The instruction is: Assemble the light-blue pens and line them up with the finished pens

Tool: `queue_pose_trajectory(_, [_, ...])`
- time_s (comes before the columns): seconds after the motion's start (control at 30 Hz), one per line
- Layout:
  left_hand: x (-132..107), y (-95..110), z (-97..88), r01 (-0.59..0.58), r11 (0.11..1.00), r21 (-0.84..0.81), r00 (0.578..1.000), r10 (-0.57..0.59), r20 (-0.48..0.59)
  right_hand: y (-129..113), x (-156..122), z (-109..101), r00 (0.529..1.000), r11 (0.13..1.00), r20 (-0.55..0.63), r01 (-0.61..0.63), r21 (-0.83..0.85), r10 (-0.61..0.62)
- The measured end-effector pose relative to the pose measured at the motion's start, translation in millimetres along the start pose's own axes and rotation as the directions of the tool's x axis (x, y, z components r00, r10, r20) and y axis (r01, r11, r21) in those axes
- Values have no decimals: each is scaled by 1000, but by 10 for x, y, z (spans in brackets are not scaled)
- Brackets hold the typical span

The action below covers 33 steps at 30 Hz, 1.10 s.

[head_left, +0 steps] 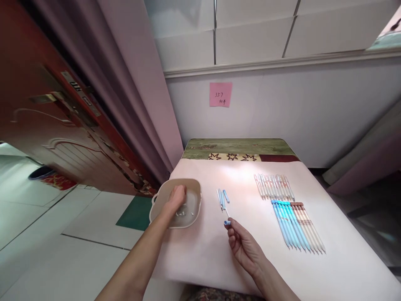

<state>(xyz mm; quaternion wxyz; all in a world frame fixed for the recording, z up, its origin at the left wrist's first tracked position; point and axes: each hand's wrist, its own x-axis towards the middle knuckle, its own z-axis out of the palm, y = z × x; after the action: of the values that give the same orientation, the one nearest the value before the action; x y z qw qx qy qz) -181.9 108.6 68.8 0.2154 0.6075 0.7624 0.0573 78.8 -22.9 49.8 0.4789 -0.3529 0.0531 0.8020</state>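
Observation:
My left hand (176, 199) reaches into a beige tray (194, 188) at the table's left edge, its fingers curled down over small white pieces; what they hold, if anything, is hidden. My right hand (242, 243) pinches a small blue pen cap (227, 223) between thumb and fingers near the table's front middle. Just beyond it lie a few loose blue pen parts (222, 198). On the right, a row of blue pens (286, 223) lies beside brown-capped white pens (308, 228).
A row of clear pen barrels (274, 186) lies farther back on the right. The pale pink table cover (313, 271) ends at a patterned strip (238, 156) by the wall. A pink sticky note (220, 94) hangs on the wall. A red door (46, 125) stands left.

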Motion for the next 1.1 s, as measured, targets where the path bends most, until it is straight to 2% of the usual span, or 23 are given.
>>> queue_pose_trajectory(0.17, [-140,237,-134,-50,997,-62,995,44,-87,-43,-11,5,999,996,40,-2,91,-1])
queue_pose_trajectory(0.27, [-423,532,-188,-159,953,-259,983,129,-127,-84,-19,22,997,993,78,3,120,-12])
queue_pose_trajectory(0.3, [-552,646,-186,-214,864,-455,975,162,-151,-96,-21,33,996,993,83,7,120,-17])
queue_pose_trajectory(0.37, [-822,868,-147,-250,606,-755,965,224,-139,-114,-28,62,995,993,94,17,114,-28])
queue_pose_trajectory(0.43, [-1056,1050,-76,-206,436,-876,960,263,-95,-123,-45,94,994,994,106,27,105,-38])
queue_pose_trajectory(0.5, [-1211,1164,7,-151,363,-919,958,282,-45,-128,-72,119,992,995,116,47,91,-57])
queue_pose_trajectory(0.7, [-1317,1209,159,-93,343,-935,959,285,9,-143,-140,137,986,992,111,120,37,-123])
queue_pose_trajectory(1.0, [-1406,1202,173,-129,352,-927,950,311,-14,-123,-118,98,985,993,129,114,16,-115])
queue_pose_trajectory(1.1, [-1464,1209,173,-175,370,-912,948,314,-55,-110,-102,48,987,994,115,109,19,-110])
